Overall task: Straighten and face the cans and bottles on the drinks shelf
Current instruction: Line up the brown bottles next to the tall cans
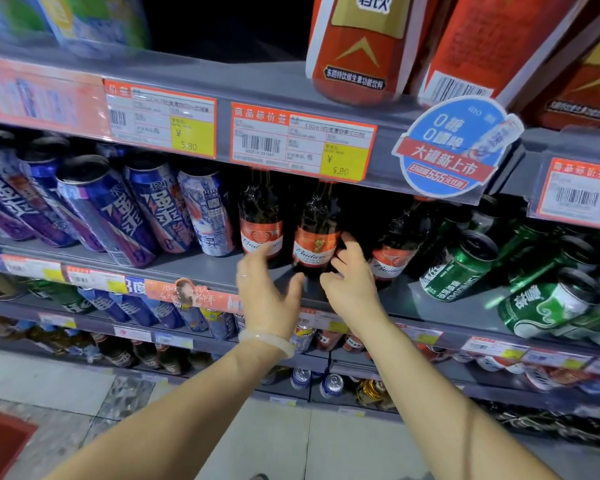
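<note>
Three dark Budweiser bottles with red labels stand on the grey shelf [201, 268]: a left bottle [261, 216], a middle bottle [316, 230] and a right bottle [397, 247]. My left hand [265, 296] hovers with spread fingers in front of the left and middle bottles, its fingertips near the left bottle's label. My right hand [352, 275] reaches beside the middle bottle, fingers loosely curled at its right side, holding nothing that I can see. Blue and purple RIO cans [146, 206] stand to the left, green beer cans [459, 268] to the right.
The shelf above carries price tags [302, 143], a round blue promo sign [454, 147] and red drink packs [357, 43]. Lower shelves hold more cans and bottles [302, 375]. Tiled floor lies below, with a red mat [0, 441] at the bottom left.
</note>
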The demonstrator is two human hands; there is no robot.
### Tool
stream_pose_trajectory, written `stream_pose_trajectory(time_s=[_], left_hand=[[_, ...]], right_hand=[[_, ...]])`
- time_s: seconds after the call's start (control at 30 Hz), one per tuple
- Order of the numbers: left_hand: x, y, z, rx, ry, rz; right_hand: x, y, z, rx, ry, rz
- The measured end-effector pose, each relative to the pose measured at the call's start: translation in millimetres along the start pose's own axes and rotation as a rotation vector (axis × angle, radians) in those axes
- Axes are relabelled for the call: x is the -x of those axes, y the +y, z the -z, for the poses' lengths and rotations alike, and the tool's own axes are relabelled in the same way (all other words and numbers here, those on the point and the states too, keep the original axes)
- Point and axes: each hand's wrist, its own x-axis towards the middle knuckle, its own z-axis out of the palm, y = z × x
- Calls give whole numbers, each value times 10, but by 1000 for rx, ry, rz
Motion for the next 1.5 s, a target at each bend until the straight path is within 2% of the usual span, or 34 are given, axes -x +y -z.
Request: stream_pose_trajectory(time_s=[0.07, 0.13, 0.2, 0.37, 0.57, 0.63, 0.77, 0.83, 1.03, 1.2, 1.33, 1.5], left_hand=[[-108, 15, 103, 23, 42, 163], [-239, 44, 146, 53, -22, 251], [-338, 78, 139, 48, -67, 233], [-398, 89, 51, 55, -46, 210], [-426, -1, 66, 59, -6, 149], [-417, -11, 79, 50, -14, 146], [-353, -47, 88, 44, -42, 162], [-332, -72, 87, 41, -44, 161], [-382, -107, 91, 32, -30, 139], [-458, -77, 93, 33, -19, 122], [-483, -55, 76, 17, -10, 117], [-496, -65, 60, 6, 3, 108]], right_hand=[[-5, 44, -19, 50, 39, 11], [1, 49, -38, 50, 58, 27], [17, 35, -61, 45, 61, 41], [6, 40, -171, 116, 57, 14], [12, 28, -149, 60, -71, -42], [77, 115, -43, 15, 31, -31], [257, 367, 318, -94, 546, -73], [208, 420, 477, -75, 618, -115], [-167, 229, 688, 65, 361, -108], [-138, 59, 581, 100, 385, -46], [-264, 113, 393, 158, 302, -76], [-380, 214, 311, 170, 313, -83]])
